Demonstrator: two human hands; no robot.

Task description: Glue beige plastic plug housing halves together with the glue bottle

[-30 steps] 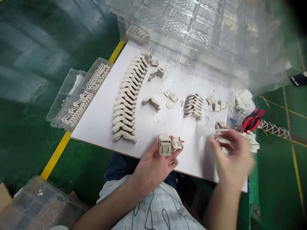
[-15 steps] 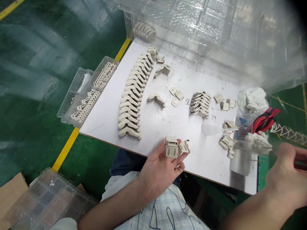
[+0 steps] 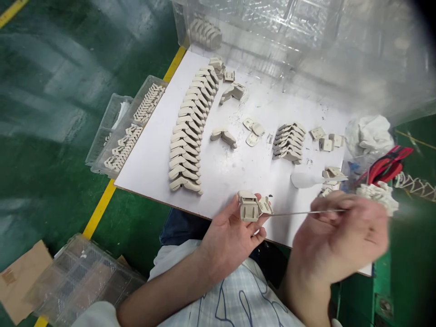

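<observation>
My left hand (image 3: 235, 240) is turned palm up at the table's front edge, its fingers closed around a beige hinged plastic piece (image 3: 249, 211). A smaller slotted flap (image 3: 265, 206) sticks out on its right side. My right hand (image 3: 344, 227) pinches a thin metal rod (image 3: 306, 212), perhaps a needle or wire. The rod points left, and its tip is at or very near the flap; contact cannot be made out. Behind the right hand lie more beige pieces (image 3: 334, 173), partly hidden, and a white translucent bottle with a narrow nozzle (image 3: 303, 180).
A long curved row of beige pieces (image 3: 187, 136) and a shorter stack (image 3: 289, 143) stand on the white table (image 3: 146, 168). Loose parts (image 3: 254, 131) lie between. Clear plastic trays hang over the back; filled boxes (image 3: 117, 141) sit left. A red-handled tool (image 3: 390, 165) is at right.
My right hand has come in from the far right with the thin rod, which now reaches the piece in my left hand. The left hand keeps its hold; the view has shifted slightly.
</observation>
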